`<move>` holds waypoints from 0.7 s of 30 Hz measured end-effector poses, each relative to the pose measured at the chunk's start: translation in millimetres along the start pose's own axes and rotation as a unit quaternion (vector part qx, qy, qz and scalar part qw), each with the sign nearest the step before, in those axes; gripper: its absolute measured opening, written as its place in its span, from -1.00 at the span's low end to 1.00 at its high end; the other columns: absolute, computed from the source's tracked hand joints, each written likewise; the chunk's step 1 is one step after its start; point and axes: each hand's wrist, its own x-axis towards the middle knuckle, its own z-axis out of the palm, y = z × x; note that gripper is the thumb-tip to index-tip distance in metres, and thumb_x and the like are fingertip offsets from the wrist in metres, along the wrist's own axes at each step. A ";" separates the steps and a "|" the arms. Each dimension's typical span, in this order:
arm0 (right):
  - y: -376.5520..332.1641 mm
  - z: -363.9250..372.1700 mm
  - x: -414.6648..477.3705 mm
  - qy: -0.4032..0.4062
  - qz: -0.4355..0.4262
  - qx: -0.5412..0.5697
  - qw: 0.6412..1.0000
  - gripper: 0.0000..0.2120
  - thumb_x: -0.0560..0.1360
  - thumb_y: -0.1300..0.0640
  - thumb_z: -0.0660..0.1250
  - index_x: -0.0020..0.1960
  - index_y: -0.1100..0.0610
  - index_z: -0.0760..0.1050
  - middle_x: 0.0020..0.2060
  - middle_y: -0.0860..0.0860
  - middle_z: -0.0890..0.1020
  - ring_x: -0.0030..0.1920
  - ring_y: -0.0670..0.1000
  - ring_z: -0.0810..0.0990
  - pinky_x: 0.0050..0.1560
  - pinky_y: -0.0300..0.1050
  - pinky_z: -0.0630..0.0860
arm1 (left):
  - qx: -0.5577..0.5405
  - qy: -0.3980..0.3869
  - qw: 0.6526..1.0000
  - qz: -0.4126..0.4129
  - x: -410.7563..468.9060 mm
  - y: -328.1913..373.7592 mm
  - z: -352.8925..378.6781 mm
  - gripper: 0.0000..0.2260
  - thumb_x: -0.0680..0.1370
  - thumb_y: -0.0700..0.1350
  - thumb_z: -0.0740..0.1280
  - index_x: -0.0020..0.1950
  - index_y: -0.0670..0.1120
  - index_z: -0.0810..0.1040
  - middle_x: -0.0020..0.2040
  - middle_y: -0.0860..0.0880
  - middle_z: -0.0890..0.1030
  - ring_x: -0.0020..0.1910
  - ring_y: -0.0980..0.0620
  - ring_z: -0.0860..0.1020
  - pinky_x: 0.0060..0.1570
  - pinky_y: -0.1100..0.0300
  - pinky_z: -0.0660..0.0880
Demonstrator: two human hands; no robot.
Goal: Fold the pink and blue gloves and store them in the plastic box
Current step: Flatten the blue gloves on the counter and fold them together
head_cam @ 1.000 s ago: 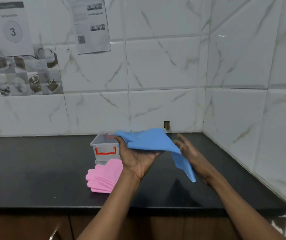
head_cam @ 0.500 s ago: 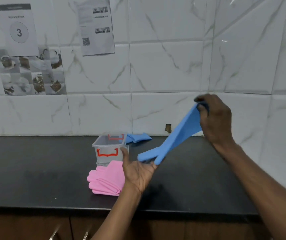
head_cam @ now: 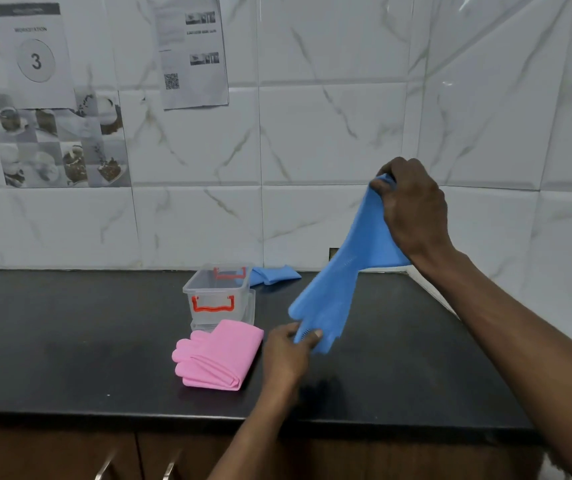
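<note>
Blue glove (head_cam: 333, 296) is now pulled straight for folding: right hand (head_cam: 416, 209) grips cuff at 2 o'clock, left hand (head_cam: 288, 355) pinches tips.

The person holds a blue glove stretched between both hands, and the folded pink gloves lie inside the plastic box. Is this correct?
No. The folded pink gloves are not inside the plastic box; they lie on the counter in front of it, as the head view shows. The rest is right: the left hand and right hand hold the blue glove between them.
</note>
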 end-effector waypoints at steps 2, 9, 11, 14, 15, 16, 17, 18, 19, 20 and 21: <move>22.5 -1.0 -2.1 -0.022 0.053 -0.015 0.998 -0.88 0.59 0.04 0.15 -0.01 0.09 0.37 -0.27 0.02 0.50 -0.25 0.15 0.48 -0.25 -0.03 0.39 | 0.027 -0.007 0.999 0.021 12.6 5.8 -24.0 -0.91 0.42 -0.02 0.49 -0.22 -0.02 0.70 -0.27 -0.01 0.72 -0.24 0.03 0.67 -0.19 0.11 0.56; 116.9 25.0 -78.3 -0.257 0.272 0.022 0.927 -0.59 0.46 -0.03 0.43 0.16 0.23 0.48 0.09 0.25 0.59 0.12 0.22 0.53 -0.05 -0.10 0.37 | 0.055 0.017 0.998 -0.002 51.5 13.1 -44.7 -0.89 0.46 -0.17 0.43 -0.09 -0.19 0.59 -0.20 -0.13 0.68 -0.18 -0.12 0.66 -0.23 0.02 0.57; 133.4 29.2 -112.7 -0.330 0.334 -0.004 0.883 -0.40 0.44 -0.06 0.45 0.33 0.26 0.39 0.28 0.25 0.50 0.25 0.21 0.48 0.08 -0.07 0.39 | 0.208 0.024 0.978 -0.002 54.3 1.4 -34.5 -0.83 0.46 -0.16 0.39 -0.02 -0.22 0.55 -0.11 -0.15 0.64 -0.11 -0.12 0.60 -0.15 0.06 0.50; 153.1 29.7 -154.8 -0.419 0.385 -0.050 0.820 -0.25 0.42 -0.06 0.47 0.44 0.27 0.27 0.39 0.20 0.41 0.31 0.19 0.44 0.15 -0.01 0.41 | 0.350 0.027 0.936 -0.017 53.2 -16.5 -18.6 -0.80 0.54 -0.16 0.26 0.13 -0.22 0.48 0.07 -0.18 0.58 0.02 -0.14 0.55 -0.08 0.08 0.43; 157.5 29.4 -165.0 -0.417 0.388 -0.062 0.820 -0.30 0.41 -0.06 0.47 0.38 0.27 0.32 0.33 0.20 0.46 0.25 0.19 0.48 0.10 0.00 0.43 | 0.373 0.034 0.927 -0.014 52.3 -20.3 -14.9 -0.81 0.57 -0.17 0.22 0.14 -0.22 0.45 0.11 -0.19 0.57 0.05 -0.15 0.55 -0.07 0.09 0.41; 159.5 29.1 -173.0 -0.400 0.385 -0.073 0.829 -0.37 0.40 -0.06 0.46 0.31 0.28 0.38 0.25 0.20 0.51 0.17 0.18 0.52 0.06 0.01 0.45 | 0.394 0.043 0.918 0.000 51.7 -23.6 -11.8 -0.83 0.58 -0.19 0.19 0.13 -0.21 0.44 0.13 -0.19 0.55 0.06 -0.16 0.54 -0.08 0.09 0.40; 159.9 28.9 -179.4 -0.380 0.377 -0.083 0.841 -0.44 0.41 -0.05 0.45 0.24 0.28 0.42 0.18 0.20 0.56 0.10 0.18 0.54 0.04 0.02 0.47 | 0.415 0.050 0.908 0.017 51.0 -27.2 -9.5 -0.84 0.59 -0.22 0.17 0.12 -0.21 0.44 0.14 -0.19 0.54 0.04 -0.15 0.54 -0.10 0.11 0.38; 158.6 28.8 -184.4 -0.365 0.367 -0.093 0.850 -0.49 0.42 -0.04 0.44 0.20 0.27 0.46 0.13 0.19 0.59 0.04 0.16 0.56 0.01 0.00 0.49 | 0.435 0.058 0.898 0.036 50.1 -30.5 -7.5 -0.85 0.59 -0.25 0.15 0.11 -0.20 0.44 0.15 -0.19 0.52 0.01 -0.13 0.53 -0.13 0.12 0.36; 156.1 28.8 -189.2 -0.357 0.357 -0.101 0.857 -0.53 0.43 -0.04 0.43 0.20 0.25 0.49 0.10 0.16 0.62 0.01 0.14 0.57 -0.04 -0.04 0.48 | 0.452 0.064 0.888 0.053 48.3 -33.2 -5.7 -0.85 0.59 -0.27 0.14 0.11 -0.20 0.44 0.15 -0.19 0.50 -0.05 -0.10 0.52 -0.15 0.14 0.34; 153.5 29.0 -193.6 -0.351 0.348 -0.109 0.863 -0.56 0.45 -0.03 0.41 0.22 0.21 0.51 0.10 0.13 0.63 0.02 0.13 0.58 -0.07 -0.09 0.45 | 0.465 0.069 0.880 0.067 47.0 -35.0 -3.8 -0.86 0.59 -0.27 0.14 0.11 -0.19 0.44 0.16 -0.19 0.49 -0.08 -0.08 0.51 -0.17 0.15 0.34; 151.5 29.1 -197.1 -0.345 0.342 -0.116 0.867 -0.58 0.47 -0.03 0.39 0.23 0.18 0.52 0.11 0.11 0.64 0.05 0.12 0.59 -0.09 -0.11 0.42 | 0.479 0.073 0.871 0.077 46.6 -36.1 -2.0 -0.85 0.59 -0.28 0.16 0.13 -0.19 0.43 0.17 -0.19 0.48 -0.08 -0.07 0.51 -0.19 0.16 0.34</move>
